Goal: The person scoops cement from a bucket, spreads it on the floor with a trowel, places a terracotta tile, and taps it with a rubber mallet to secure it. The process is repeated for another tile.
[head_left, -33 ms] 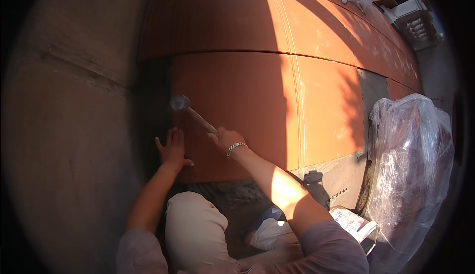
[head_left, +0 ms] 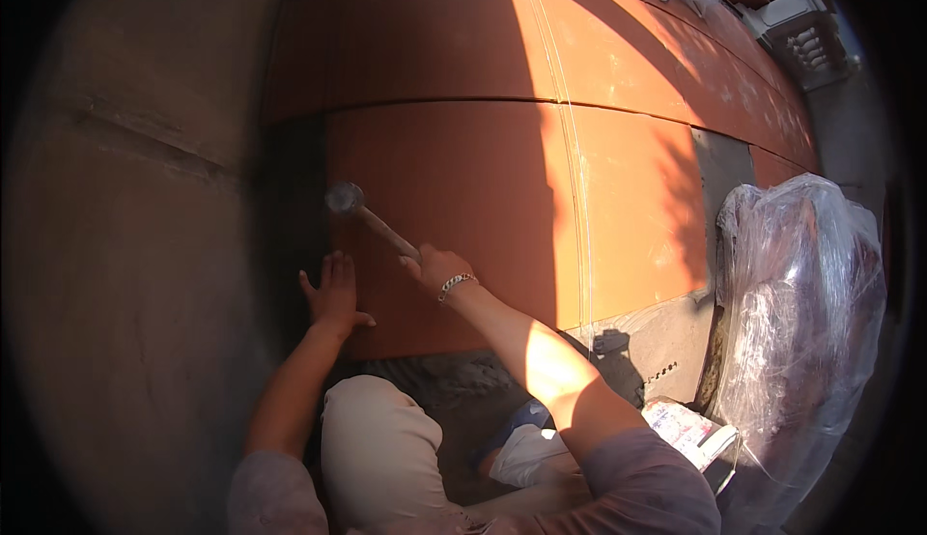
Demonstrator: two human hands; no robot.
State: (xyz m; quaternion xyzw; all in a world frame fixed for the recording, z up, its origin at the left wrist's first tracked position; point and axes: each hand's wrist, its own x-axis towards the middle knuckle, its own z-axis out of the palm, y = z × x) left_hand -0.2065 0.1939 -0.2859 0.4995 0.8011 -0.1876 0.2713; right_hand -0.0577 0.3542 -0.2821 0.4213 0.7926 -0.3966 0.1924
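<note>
My right hand (head_left: 439, 272), with a chain bracelet at the wrist, is closed around the wooden handle of a mallet (head_left: 389, 237). The mallet's pale round head is over the left edge of a large terracotta-coloured tile (head_left: 454, 187); whether it touches the tile I cannot tell. Fingers spread, my left hand (head_left: 333, 295) rests at the tile's near left edge, below the mallet head. A thin string (head_left: 577, 178) runs lengthwise over the tiles, right of both hands. Shade covers the left of the tile, while sun falls on its right.
Grey mortar (head_left: 454, 373) lies along the near edge, by my knee (head_left: 377, 438). A plain wall-like surface (head_left: 135, 274) rises at the left. Plastic-wrapped material (head_left: 792, 342) stands at the right, with an opened printed bag (head_left: 681, 429) beside it. More laid tiles (head_left: 415, 33) extend beyond.
The view has shifted very slightly. The mallet head appears a little further left; both hands keep nearly the same places.
</note>
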